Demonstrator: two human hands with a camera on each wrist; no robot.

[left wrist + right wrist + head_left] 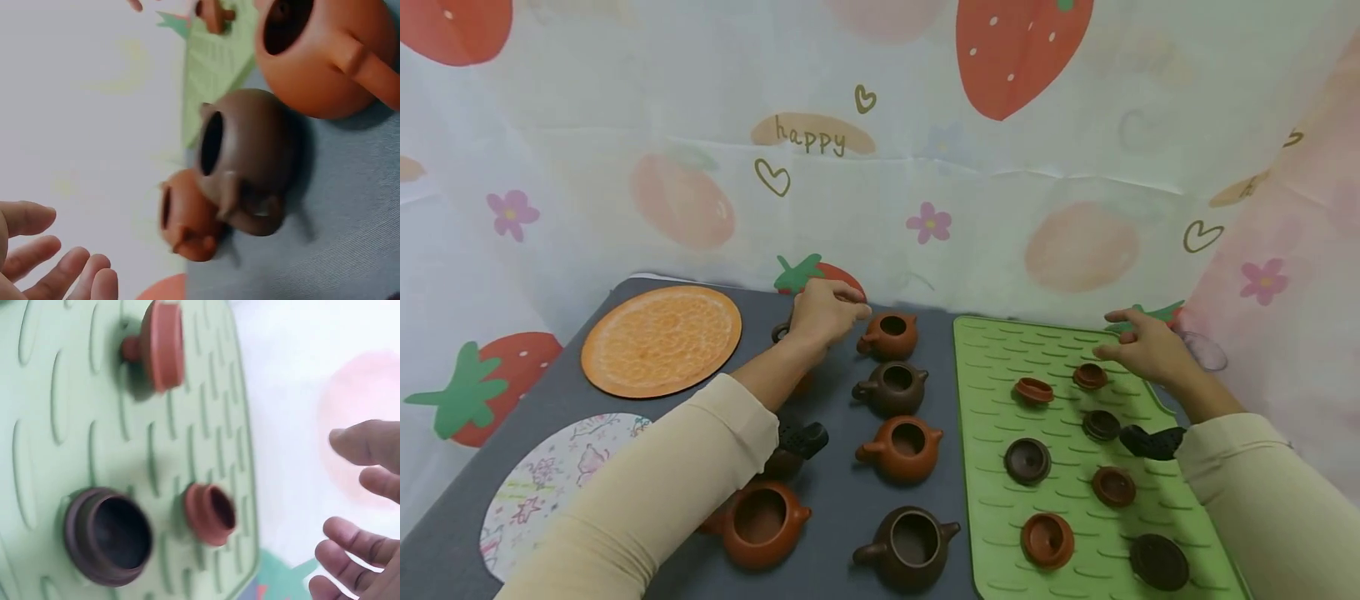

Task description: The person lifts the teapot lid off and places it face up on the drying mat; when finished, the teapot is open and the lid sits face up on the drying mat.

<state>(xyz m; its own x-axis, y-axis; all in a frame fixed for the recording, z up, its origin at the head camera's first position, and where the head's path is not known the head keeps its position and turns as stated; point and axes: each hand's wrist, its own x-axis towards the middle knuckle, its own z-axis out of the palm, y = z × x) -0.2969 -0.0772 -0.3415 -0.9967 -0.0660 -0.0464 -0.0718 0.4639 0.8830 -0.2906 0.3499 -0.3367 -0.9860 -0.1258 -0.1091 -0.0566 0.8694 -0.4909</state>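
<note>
My left hand (826, 312) hovers over the back of the table with loosely bent fingers and holds nothing. Right of it stands a small reddish-brown teapot (893, 335), with a dark brown teapot (895, 387), an orange-brown teapot (904, 450) and a larger dark teapot (913, 546) nearer me, all lidless. My left arm partly hides another row, where an orange teapot (763, 525) shows. Above the green mat (992, 350), my right hand (1146, 346) holds nothing, fingers apart. Nearest to it are a small red-brown lid (1090, 377) and a dark lid (1102, 425).
Several more lids lie on the mat, among them a reddish lid (1034, 391) on its side and a dark lid (1027, 461). At the left are an orange round mat (662, 340) and a white patterned round mat (542, 483). A printed cloth (700, 100) hangs behind.
</note>
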